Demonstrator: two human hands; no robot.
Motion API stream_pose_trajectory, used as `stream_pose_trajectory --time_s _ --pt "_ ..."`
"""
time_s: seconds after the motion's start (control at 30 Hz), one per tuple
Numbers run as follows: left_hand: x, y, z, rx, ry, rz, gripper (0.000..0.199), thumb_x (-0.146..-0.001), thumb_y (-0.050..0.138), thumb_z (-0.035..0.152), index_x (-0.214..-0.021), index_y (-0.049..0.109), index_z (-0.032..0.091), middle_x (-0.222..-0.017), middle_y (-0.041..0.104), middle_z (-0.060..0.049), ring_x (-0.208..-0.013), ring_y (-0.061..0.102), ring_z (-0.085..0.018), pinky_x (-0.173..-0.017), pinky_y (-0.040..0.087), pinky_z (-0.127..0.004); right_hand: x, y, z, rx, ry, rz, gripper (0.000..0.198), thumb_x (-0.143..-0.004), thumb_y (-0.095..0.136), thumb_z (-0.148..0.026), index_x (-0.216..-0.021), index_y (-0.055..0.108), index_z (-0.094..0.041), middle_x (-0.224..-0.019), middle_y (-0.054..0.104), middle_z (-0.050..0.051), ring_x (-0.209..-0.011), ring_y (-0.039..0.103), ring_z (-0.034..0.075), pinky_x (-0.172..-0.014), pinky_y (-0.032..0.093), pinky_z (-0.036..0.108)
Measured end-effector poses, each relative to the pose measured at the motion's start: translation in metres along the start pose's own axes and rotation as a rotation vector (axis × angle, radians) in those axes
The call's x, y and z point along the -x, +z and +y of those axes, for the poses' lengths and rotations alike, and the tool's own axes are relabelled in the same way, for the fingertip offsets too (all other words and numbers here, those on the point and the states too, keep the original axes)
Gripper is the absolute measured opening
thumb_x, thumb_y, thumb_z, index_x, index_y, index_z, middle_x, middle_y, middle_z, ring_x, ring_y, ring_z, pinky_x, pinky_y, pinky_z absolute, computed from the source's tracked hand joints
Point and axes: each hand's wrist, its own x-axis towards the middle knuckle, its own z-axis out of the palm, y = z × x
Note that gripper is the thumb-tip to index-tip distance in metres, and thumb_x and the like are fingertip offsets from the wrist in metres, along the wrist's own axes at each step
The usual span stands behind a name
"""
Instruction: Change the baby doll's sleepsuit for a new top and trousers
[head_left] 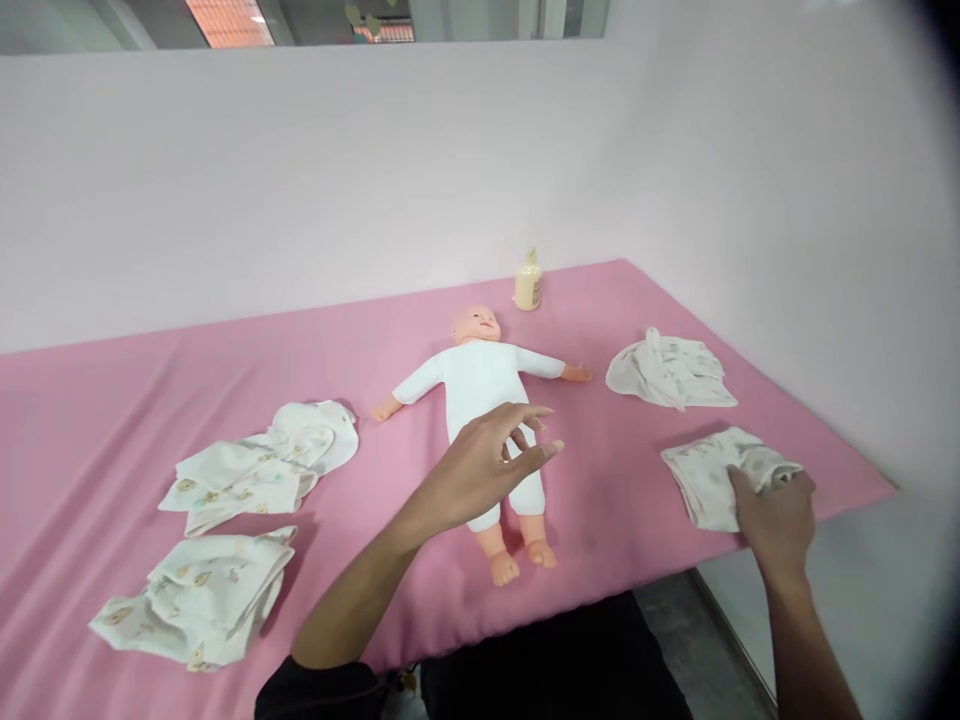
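Apparent step: gripping the folded cloth (705, 487) at the right front of the worktop (615, 520). Right hand (778, 512) pinches it; left hand (484, 455), half-spread, hangs over the doll (481, 375). Lifting would require a secure grip.

My left hand (487, 460) hid the middle of the doll (480, 372), so part of its lower belly and upper legs was lost to me. Near the front right corner of the tabletop (337, 345), my right hand (778, 520) covered part of the folded cloth (701, 480), and some fingertips didn't show. By the back edge, the label (535, 292) on the bottle (525, 284) was too small to read. The tabletop's left end ran out of view.
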Motion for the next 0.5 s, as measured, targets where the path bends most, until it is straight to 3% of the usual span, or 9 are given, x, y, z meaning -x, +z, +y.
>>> stream_pose_trajectory --time_s 0.13,0.27,0.37,0.5 --pt "-0.001 0.003 -0.003 -0.039 -0.005 -0.041 0.049 -0.094 0.054 0.058 -0.135 0.058 0.030 -0.127 0.064 -0.001 -0.103 0.061 -0.017 -0.086 0.050 -0.030 0.001 0.011 0.011 0.131 -0.220 0.227 0.086 -0.077 0.062 -0.063 -0.142 0.049 -0.008 -0.141 0.048 0.034 -0.135 0.040 0.053 -0.107 0.030 0.070" --pt "-0.001 0.002 -0.011 -0.102 -0.018 -0.040 0.050 -0.095 0.050 0.060 -0.133 0.059 0.029 -0.125 0.065 -0.001 -0.101 0.063 -0.018 -0.084 0.049 -0.031 0.005 0.004 0.005 0.093 -0.311 0.304 0.091 -0.079 0.059 -0.068 -0.152 0.039 -0.018 -0.151 0.042 0.028 -0.141 0.034 0.049 -0.108 0.028 0.070" --pt "0.001 0.001 -0.024 -0.144 -0.048 -0.037 0.051 -0.096 0.047 0.062 -0.131 0.060 0.028 -0.120 0.066 -0.001 -0.098 0.063 -0.018 -0.082 0.048 -0.032 -0.001 0.000 -0.007 0.080 -0.360 0.230 0.082 -0.084 0.055 -0.066 -0.151 0.044 -0.021 -0.150 0.047 0.023 -0.142 0.037 0.044 -0.113 0.029 0.062" --pt "0.002 0.004 -0.051 -0.228 -0.106 0.007 0.048 -0.097 0.042 0.060 -0.129 0.060 0.028 -0.111 0.067 -0.001 -0.095 0.063 -0.018 -0.080 0.048 -0.032 -0.026 0.009 -0.036 0.120 -0.437 -0.077 0.083 -0.086 0.053 -0.063 -0.153 0.041 -0.016 -0.150 0.047 0.024 -0.143 0.039 0.040 -0.111 0.035 0.054"
